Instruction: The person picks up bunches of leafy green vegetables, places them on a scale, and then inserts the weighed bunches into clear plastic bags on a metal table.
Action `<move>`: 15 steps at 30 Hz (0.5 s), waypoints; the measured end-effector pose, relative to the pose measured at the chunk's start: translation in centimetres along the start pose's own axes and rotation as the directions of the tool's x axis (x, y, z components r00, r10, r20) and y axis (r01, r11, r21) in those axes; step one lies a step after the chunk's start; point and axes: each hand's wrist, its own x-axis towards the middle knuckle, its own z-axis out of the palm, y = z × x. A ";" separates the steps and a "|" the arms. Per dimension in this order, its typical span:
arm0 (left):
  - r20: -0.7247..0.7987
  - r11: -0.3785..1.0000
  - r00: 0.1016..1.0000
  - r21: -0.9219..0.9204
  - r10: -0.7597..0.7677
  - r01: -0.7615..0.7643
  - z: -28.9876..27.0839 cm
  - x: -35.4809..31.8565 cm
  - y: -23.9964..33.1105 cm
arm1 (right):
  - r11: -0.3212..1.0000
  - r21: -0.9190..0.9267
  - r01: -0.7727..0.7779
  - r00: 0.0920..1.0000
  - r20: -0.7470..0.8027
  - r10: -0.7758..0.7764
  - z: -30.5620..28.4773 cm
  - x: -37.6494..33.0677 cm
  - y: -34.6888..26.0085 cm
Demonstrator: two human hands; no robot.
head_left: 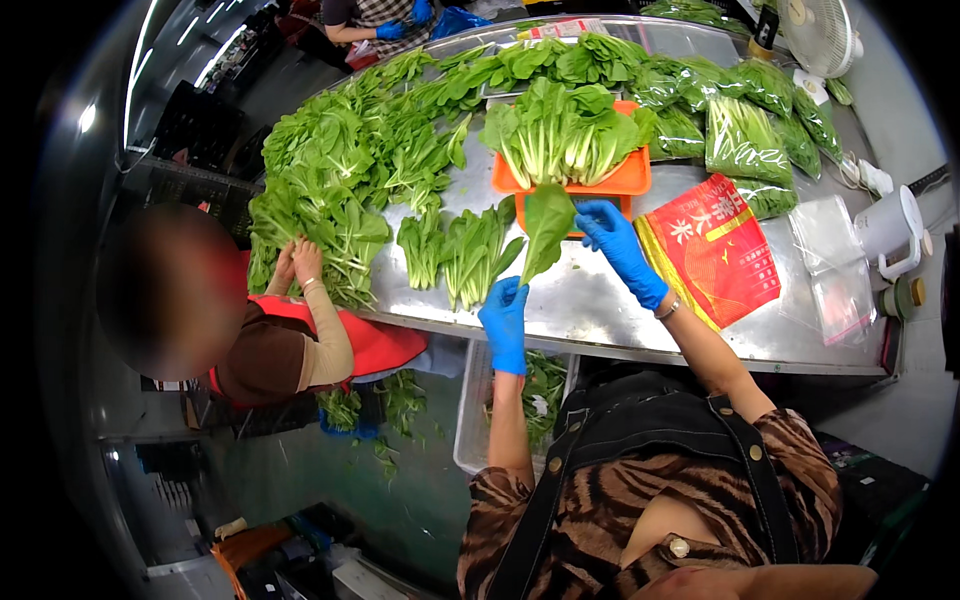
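Observation:
My left hand (504,325), in a blue glove, pinches the stem end of a single green leaf (548,230) that stands upright above the table's front part. My right hand (615,245), gloved in blue too, is just right of the leaf, its fingers loosely bent and apart, with nothing seen in them. Behind the leaf, an orange tray (628,178) bears a bunch of leafy greens (560,130) with pale stems. It sits on an orange-framed device (575,213), partly hidden. Two small bunches of greens (470,255) lie left of my left hand.
Loose greens (330,150) heap along the left, where a co-worker's hands (298,262) handle them. Bagged greens (748,140), a red-yellow bag (710,250) and clear plastic bags (830,265) lie at right. A white jug (890,220) and fan (815,35) stand beyond. Below is a bin (470,425).

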 end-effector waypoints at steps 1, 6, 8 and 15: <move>0.011 0.986 0.998 -0.149 -0.068 0.068 0.0 0.2 -0.3 | 0.998 -0.048 -0.043 0.998 -0.055 0.041 -0.2 0.0 1.8; 0.176 0.887 0.973 -0.411 -0.149 0.210 1.6 -0.2 0.7 | 0.959 -0.163 -0.231 0.901 0.336 0.274 2.6 -2.7 4.5; 0.182 0.876 0.972 -0.430 -0.151 0.217 1.8 -0.6 1.2 | 0.959 -0.081 -0.270 0.906 0.317 0.282 3.6 -2.6 4.6; -0.001 0.746 0.963 -0.633 -0.269 0.208 0.2 -1.9 0.2 | 0.969 0.113 -0.219 0.948 0.261 0.184 5.6 -3.5 4.8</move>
